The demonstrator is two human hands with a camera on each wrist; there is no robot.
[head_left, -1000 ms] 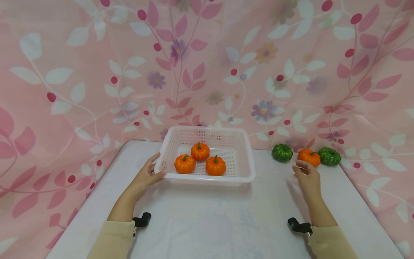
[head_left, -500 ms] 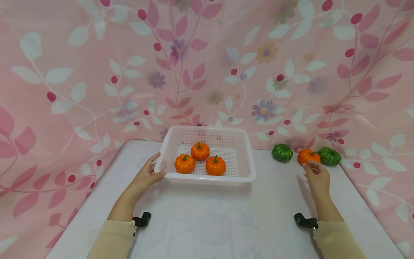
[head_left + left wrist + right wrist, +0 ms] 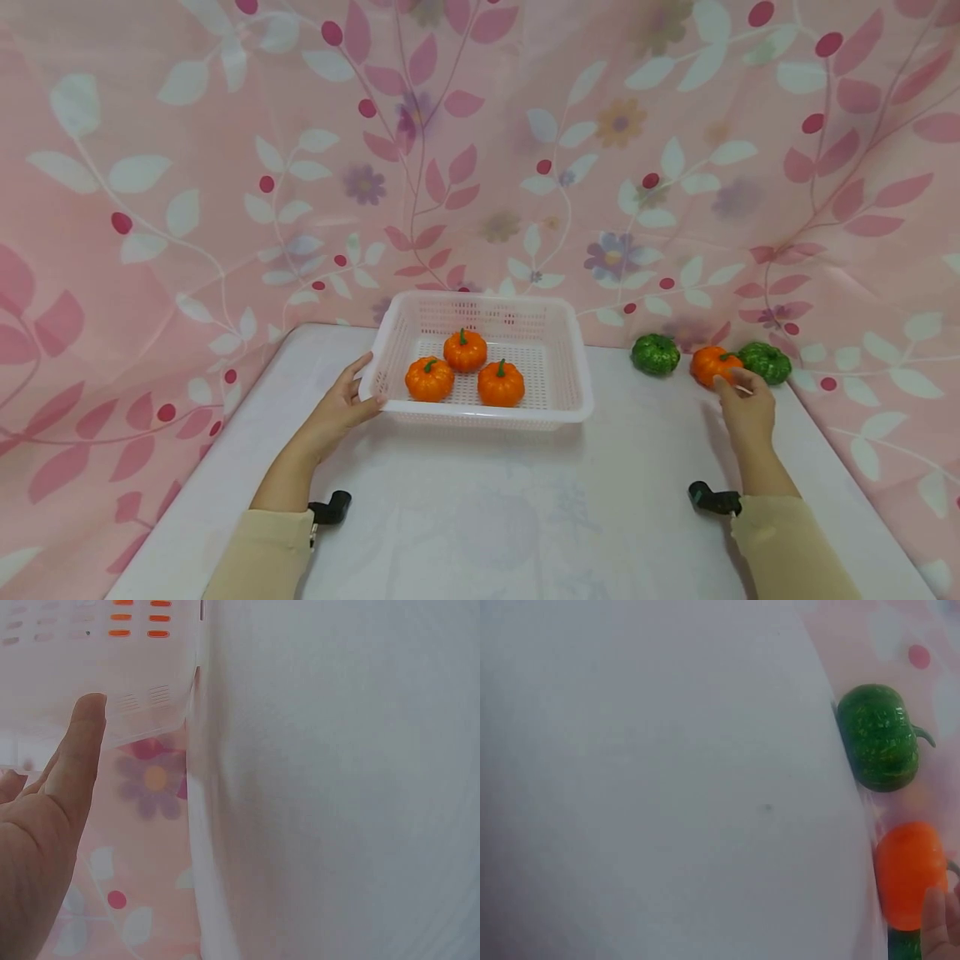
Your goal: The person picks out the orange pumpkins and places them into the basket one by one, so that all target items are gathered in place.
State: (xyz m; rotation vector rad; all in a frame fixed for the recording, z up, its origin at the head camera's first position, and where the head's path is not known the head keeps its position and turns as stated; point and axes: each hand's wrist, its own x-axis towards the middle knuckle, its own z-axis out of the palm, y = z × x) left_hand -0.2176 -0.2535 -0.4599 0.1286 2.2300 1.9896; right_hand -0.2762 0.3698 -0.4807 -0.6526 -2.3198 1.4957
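A white perforated plastic basket [image 3: 480, 410] stands on the table with three small orange pumpkins inside: one at the left [image 3: 430, 381], one at the back [image 3: 465, 351] and one at the front [image 3: 501, 384]. My left hand [image 3: 339, 414] holds its left front corner, thumb at the front rim and fingers along the left side. In the left wrist view a straight digit [image 3: 82, 742] lies against the basket wall. My right hand [image 3: 750, 414] is at another orange pumpkin [image 3: 708, 365], fingers parted, fingertips right at its front and right side. The hand partly covers this pumpkin.
Two green pumpkins flank that orange one along the table's back edge, one to the left [image 3: 656, 355] and one to the right [image 3: 767, 363]. A pink floral cloth [image 3: 480, 167] hangs behind the white-covered table [image 3: 480, 508]. Black wrist devices sit near both cuffs.
My right hand has shifted to the right, from in front of the orange pumpkin to its right front side. The left hand, the basket and all the pumpkins have stayed in place.
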